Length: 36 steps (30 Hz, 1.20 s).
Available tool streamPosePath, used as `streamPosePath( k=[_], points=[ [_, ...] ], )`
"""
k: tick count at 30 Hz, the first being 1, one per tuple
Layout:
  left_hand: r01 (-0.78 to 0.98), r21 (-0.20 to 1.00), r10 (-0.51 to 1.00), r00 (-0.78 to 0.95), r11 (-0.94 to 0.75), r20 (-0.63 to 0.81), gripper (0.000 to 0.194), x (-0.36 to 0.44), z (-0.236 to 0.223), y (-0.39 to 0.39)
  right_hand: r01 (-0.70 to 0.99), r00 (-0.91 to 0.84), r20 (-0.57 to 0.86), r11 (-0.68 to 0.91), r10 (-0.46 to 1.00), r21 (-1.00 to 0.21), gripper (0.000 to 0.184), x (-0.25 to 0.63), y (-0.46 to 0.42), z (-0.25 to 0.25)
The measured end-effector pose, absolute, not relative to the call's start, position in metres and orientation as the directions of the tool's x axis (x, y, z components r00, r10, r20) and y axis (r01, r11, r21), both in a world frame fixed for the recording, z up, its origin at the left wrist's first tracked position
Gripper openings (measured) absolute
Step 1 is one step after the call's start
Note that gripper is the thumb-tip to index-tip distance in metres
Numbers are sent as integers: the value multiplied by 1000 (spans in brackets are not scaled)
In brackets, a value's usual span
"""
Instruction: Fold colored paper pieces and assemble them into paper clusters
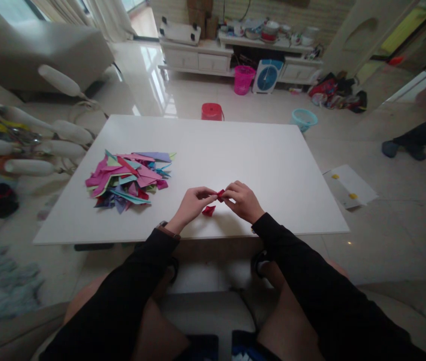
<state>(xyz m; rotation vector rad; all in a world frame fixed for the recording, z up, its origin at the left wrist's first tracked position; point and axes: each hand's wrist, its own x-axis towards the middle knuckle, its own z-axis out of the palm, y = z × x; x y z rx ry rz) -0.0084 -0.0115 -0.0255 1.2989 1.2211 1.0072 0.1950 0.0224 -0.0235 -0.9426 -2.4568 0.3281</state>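
Left hand (195, 203), right hand (243, 201) | fingers pinching red paper (221, 195), presumably steadying it | red piece (209, 211) (loose) on bench (273, 170)

On the far side, a pink basket (243, 81) and a blue-and-white fan (267, 76) stood by a low white cabinet (213, 63) topped with dishes (269, 34). A red container (211, 112) showed nearer, with a light-blue basket (304, 120) to its right. Farther right were a person's legs (425, 133); far left, a grey sofa (47, 55).
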Motion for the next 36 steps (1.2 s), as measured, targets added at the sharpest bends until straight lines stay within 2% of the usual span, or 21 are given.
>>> streamPosePath(
  k=[4,7,10,14,21,25,30,33,36],
  points=[
    [148,982,981,138,114,-135,44,-18,-32,-7,587,-609,358,706,708,-396,20,197,26,-28],
    [366,918,971,116,153,-208,35,-28,-47,-4,626,-564,334,655,755,-422,21,196,31,-38],
    [588,795,968,74,151,-239,30,-34,-66,-7,694,-516,239,565,822,-446,18,193,34,-51],
    [702,709,964,143,61,-224,29,-29,-85,-16,781,-449,72,430,891,-453,14,185,35,-68],
    [737,674,952,241,-52,-191,14,-16,-90,-21,821,-441,4,405,897,-403,12,175,35,-77],
    [717,689,941,297,-105,-164,26,-15,-90,-22,836,-458,-25,421,889,-352,12,170,36,-76],
    [687,717,903,375,-119,-209,35,-17,-91,-24,841,-503,-126,450,855,-301,13,169,34,-77],
    [730,677,914,332,-91,-235,37,-25,-89,-22,842,-501,-129,448,856,-299,14,170,33,-77],
    [789,614,945,217,-22,-245,38,-42,-87,-13,841,-502,-130,448,855,-305,17,172,32,-76]
  ],
)
